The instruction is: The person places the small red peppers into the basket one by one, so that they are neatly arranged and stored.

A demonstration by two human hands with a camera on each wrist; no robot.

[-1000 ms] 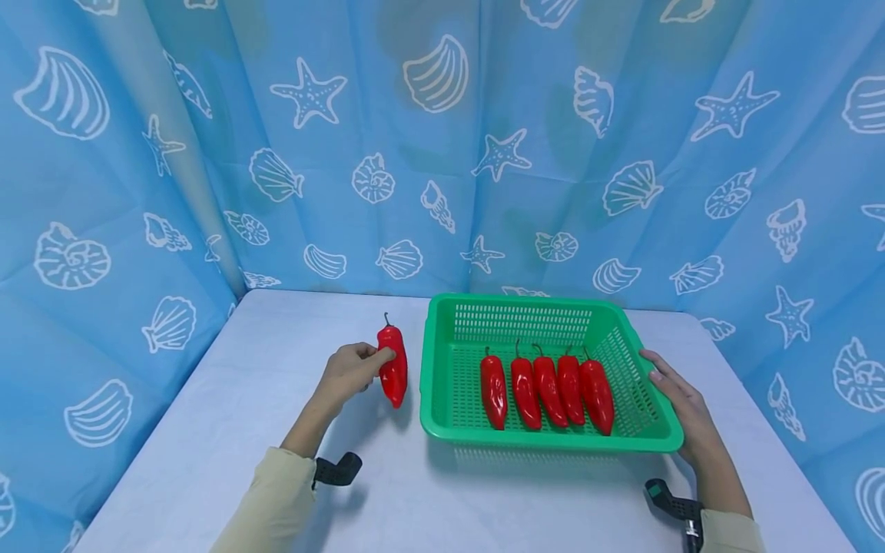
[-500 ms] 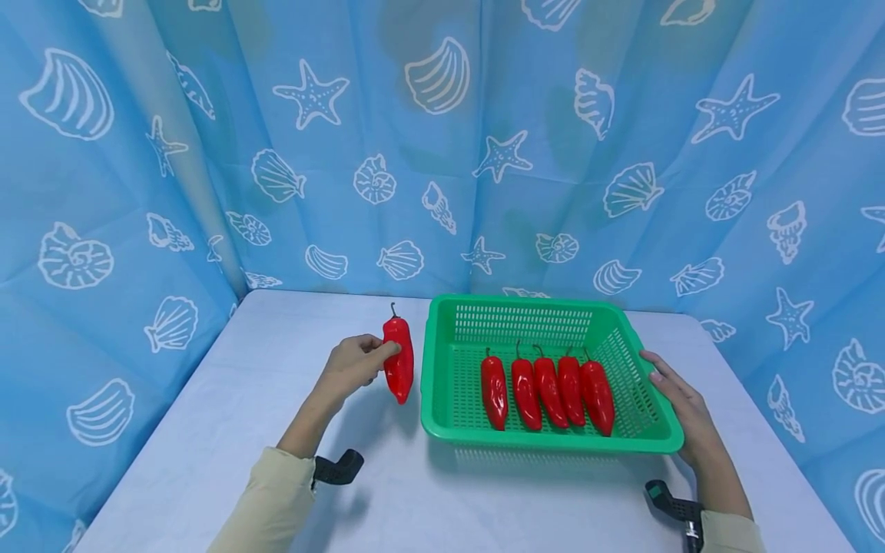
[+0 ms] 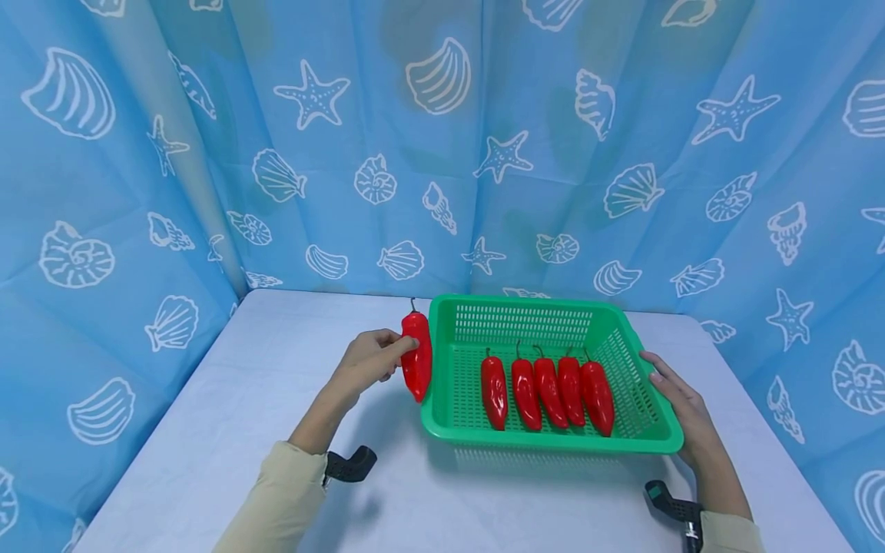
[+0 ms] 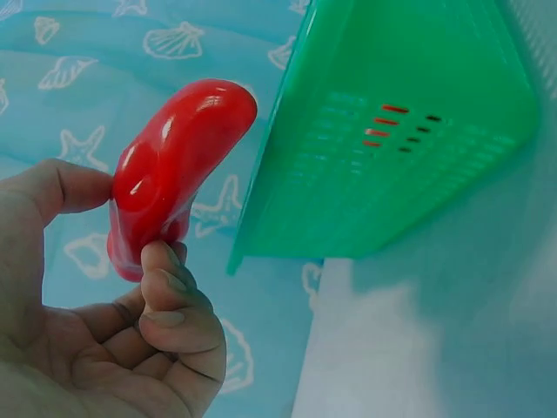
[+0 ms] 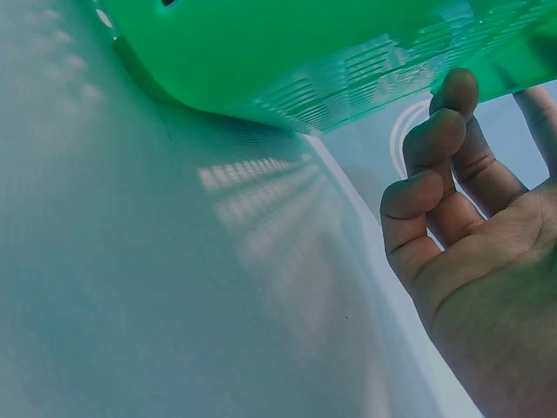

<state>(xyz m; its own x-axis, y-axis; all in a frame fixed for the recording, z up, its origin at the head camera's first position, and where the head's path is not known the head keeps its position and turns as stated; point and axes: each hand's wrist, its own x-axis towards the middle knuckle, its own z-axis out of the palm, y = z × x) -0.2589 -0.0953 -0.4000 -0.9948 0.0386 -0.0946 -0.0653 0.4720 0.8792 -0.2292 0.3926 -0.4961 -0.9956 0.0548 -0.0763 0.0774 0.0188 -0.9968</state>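
Note:
My left hand (image 3: 369, 359) pinches a glossy red pepper (image 3: 416, 355) with a dark curved stem. The pepper hangs nearly upright, stem up, beside the left rim of the green plastic basket (image 3: 553, 443). Thumb and fingertips press on the pepper's sides in the left wrist view, where its rounded tip (image 4: 228, 103) points toward the camera. Inside the basket, several red peppers (image 3: 524, 393) lie side by side, stems away from me. At the basket's right side my right hand (image 3: 684, 407) holds the rim; its curled fingers (image 5: 413, 196) show near the outer wall in the right wrist view.
The basket stands on a white-covered table (image 3: 276, 369), its slotted walls rising around the peppers. Behind and to both sides hangs a blue curtain (image 3: 415, 192) with white shells and starfish. A black wrist camera (image 3: 351, 464) sits below my left hand.
My left hand has carried the red pepper to the right and slightly up, to the basket's left rim. The right hand, the basket and the peppers in it stay in place.

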